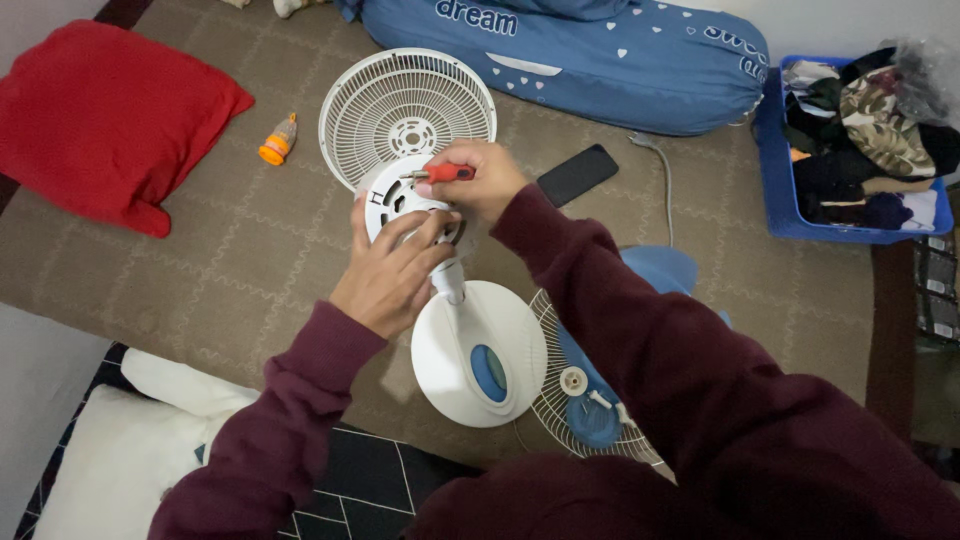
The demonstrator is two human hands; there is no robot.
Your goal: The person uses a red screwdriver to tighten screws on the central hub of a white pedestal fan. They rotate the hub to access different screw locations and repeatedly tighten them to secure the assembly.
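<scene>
Right grip [478, 182] clenches a red-handled screwdriver [447, 173], lying level with its tip pointing left onto the white fan motor housing [398, 197] at frame centre. Left hand [388, 272] cups the housing from below. Fan guard [400, 105] lies just behind; a phone [577, 174] sits right.

Single head-worn view, looking steeply down over the person's own forearms. Close range: hands fill mid-frame above the carpeted floor [250, 250]. Frame top reaches a blue cushion [600, 60]; bottom edge cuts the sleeves.
</scene>
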